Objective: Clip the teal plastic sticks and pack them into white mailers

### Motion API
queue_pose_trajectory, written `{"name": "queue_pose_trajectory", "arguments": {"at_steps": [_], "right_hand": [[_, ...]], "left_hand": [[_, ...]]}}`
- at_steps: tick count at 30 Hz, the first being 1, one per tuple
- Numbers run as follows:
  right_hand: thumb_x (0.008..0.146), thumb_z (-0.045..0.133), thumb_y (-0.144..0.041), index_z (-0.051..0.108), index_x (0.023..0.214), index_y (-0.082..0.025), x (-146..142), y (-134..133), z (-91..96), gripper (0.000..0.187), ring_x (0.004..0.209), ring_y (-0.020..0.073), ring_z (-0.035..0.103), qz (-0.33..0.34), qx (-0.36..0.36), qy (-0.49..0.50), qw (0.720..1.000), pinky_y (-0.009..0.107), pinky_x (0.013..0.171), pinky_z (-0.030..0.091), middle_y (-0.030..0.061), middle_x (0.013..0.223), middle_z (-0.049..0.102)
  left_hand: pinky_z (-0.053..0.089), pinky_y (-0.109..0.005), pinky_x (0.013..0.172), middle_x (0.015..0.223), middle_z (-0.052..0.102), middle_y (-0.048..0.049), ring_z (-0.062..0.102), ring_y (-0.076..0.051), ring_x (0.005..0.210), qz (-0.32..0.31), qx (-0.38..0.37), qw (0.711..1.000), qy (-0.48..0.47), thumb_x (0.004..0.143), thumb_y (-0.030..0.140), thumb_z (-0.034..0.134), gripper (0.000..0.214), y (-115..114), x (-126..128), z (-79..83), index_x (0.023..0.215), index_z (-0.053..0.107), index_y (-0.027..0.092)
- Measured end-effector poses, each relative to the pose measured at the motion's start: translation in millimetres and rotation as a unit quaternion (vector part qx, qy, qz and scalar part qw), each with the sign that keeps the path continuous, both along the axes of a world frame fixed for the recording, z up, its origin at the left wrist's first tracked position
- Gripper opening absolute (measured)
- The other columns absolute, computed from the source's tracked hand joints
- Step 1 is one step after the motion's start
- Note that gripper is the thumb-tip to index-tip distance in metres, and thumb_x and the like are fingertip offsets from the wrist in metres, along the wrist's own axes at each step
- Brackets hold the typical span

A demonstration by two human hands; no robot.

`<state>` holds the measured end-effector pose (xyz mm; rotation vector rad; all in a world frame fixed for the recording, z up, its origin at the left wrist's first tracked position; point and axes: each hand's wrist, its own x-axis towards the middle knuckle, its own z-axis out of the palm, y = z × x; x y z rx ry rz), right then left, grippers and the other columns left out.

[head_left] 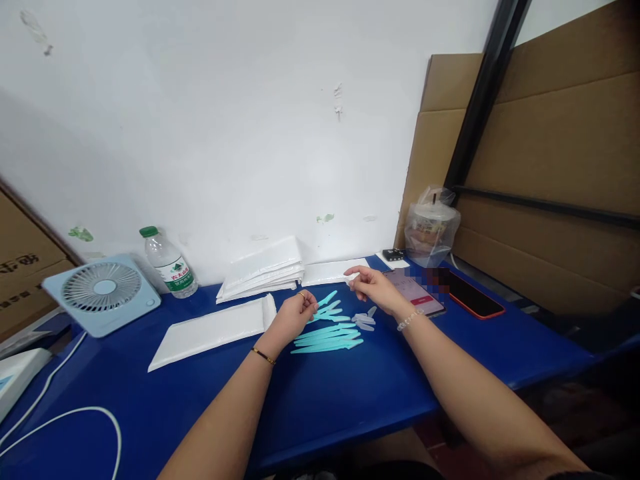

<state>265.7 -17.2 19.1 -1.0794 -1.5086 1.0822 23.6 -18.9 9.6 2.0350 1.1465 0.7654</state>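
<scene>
My left hand (296, 312) is closed in a pinch around the handle end of a turquoise eyebrow razor (328, 297), whose tip points away to the upper right. Under and beside it, several more turquoise razors (327, 339) lie in a loose fan on the blue table. My right hand (374, 288) hovers to the right with thumb and forefinger pinched; a small whitish piece, like a clear blade cap (349, 281), shows at the fingertips. Below that hand is a little heap of translucent caps (365, 320).
White padded envelopes (265, 270) are stacked by the wall, and a single envelope (215, 330) lies left of my hands. A blue fan (105, 290) and a water bottle (170, 263) stand left. Phones (473, 293) and a bagged cup (433, 230) sit right on the blue table (350, 407).
</scene>
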Motion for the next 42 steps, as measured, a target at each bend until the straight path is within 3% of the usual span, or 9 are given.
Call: {"name": "queue_pose_trajectory", "arguments": {"at_steps": [3, 9, 15, 20, 23, 28, 33, 37, 42], "right_hand": [[0.071, 0.067, -0.033, 0.059, 0.085, -0.018, -2, -2, 2.6, 0.023, 0.043, 0.0053, 0.044, 0.016, -0.018, 0.048, 0.999, 0.018, 0.041, 0.034, -0.0041, 0.061, 0.056], [0.068, 0.073, -0.038, 0.061, 0.076, -0.013, -5, -4, 3.0, 0.028, 0.047, 0.0077, 0.054, 0.036, -0.076, 0.099, 0.992, 0.02, 0.044, 0.043, 0.0003, 0.064, 0.062], [0.071, 0.07, -0.043, 0.06, 0.074, -0.014, -14, -3, -5.5, 0.031, 0.043, 0.0072, 0.054, 0.048, -0.046, 0.083, 0.994, 0.018, 0.04, 0.04, -0.0009, 0.061, 0.062], [0.07, 0.07, -0.045, 0.061, 0.076, -0.013, -26, -9, -6.0, 0.034, 0.05, 0.0101, 0.059, 0.088, -0.073, 0.058, 0.992, 0.021, 0.046, 0.045, 0.0015, 0.065, 0.064], [0.073, 0.066, -0.047, 0.063, 0.077, -0.013, -27, -11, -2.4, 0.035, 0.05, 0.0104, 0.057, 0.092, -0.069, -0.005, 0.993, 0.022, 0.046, 0.043, 0.0014, 0.062, 0.062], [0.074, 0.064, -0.04, 0.069, 0.08, -0.016, 0, -11, 9.3, 0.026, 0.052, 0.0094, 0.049, 0.011, 0.049, -0.208, 0.977, 0.021, 0.047, 0.037, 0.0003, 0.064, 0.061], [0.064, 0.069, -0.028, 0.07, 0.075, -0.018, 27, -13, 14.1, 0.015, 0.057, 0.0126, 0.055, 0.126, 0.012, -0.357, 0.926, 0.022, 0.051, 0.04, 0.0004, 0.066, 0.065], [0.059, 0.068, -0.018, 0.069, 0.07, -0.019, 25, -14, 9.7, 0.011, 0.056, 0.0125, 0.056, 0.127, 0.021, -0.41, 0.903, 0.021, 0.05, 0.039, -0.0002, 0.065, 0.064], [0.062, 0.069, -0.023, 0.07, 0.066, -0.019, 21, -12, 7.0, 0.006, 0.055, 0.0139, 0.057, 0.114, 0.022, -0.382, 0.917, 0.022, 0.051, 0.041, 0.0013, 0.064, 0.067]], "left_hand": [[0.044, -0.024, 0.059, 0.071, 0.06, 0.0, 0.059, -0.013, 0.064, 0.003, 0.003, 1.0, 0.001, 0.083, 0.031, 0.045, 0.014, 1, -1, -1.0, 0.081, 0.052, 0.019], [0.044, -0.025, 0.059, 0.072, 0.06, -0.0007, 0.059, -0.014, 0.064, 0.003, 0.006, 1.0, -0.001, 0.081, 0.03, 0.045, 0.014, 1, 0, -0.4, 0.081, 0.054, 0.018], [0.042, -0.024, 0.058, 0.067, 0.058, 0.0008, 0.057, -0.013, 0.062, -0.005, 0.007, 1.0, 0.011, 0.081, 0.032, 0.047, 0.015, -1, 2, 0.7, 0.081, 0.053, 0.018], [0.041, -0.023, 0.058, 0.068, 0.057, 0.0012, 0.055, -0.012, 0.063, -0.008, 0.006, 1.0, 0.018, 0.083, 0.034, 0.047, 0.017, 0, 5, -2.4, 0.083, 0.054, 0.018], [0.04, -0.023, 0.059, 0.07, 0.057, 0.0009, 0.053, -0.012, 0.064, 0.002, 0.022, 1.0, 0.021, 0.083, 0.035, 0.047, 0.018, 0, 7, -4.9, 0.083, 0.054, 0.018], [0.042, -0.028, 0.07, 0.085, 0.061, -0.0043, 0.055, -0.018, 0.08, 0.036, 0.083, 0.99, 0.107, 0.083, 0.033, 0.049, 0.019, 3, 5, -8.3, 0.086, 0.061, 0.019], [0.04, -0.035, 0.085, 0.114, 0.057, -0.0074, 0.047, -0.026, 0.106, 0.012, 0.117, 0.979, 0.169, 0.076, 0.046, 0.061, 0.048, 1, 0, -7.6, 0.119, 0.056, 0.026], [0.038, -0.035, 0.085, 0.109, 0.059, -0.0082, 0.048, -0.027, 0.106, 0.01, 0.122, 0.967, 0.221, 0.08, 0.048, 0.056, 0.044, -1, 4, -6.7, 0.116, 0.059, 0.024], [0.038, -0.034, 0.081, 0.098, 0.061, -0.0068, 0.053, -0.026, 0.098, 0.018, 0.138, 0.957, 0.254, 0.083, 0.044, 0.053, 0.031, -3, 11, -5.8, 0.104, 0.062, 0.024]]}}
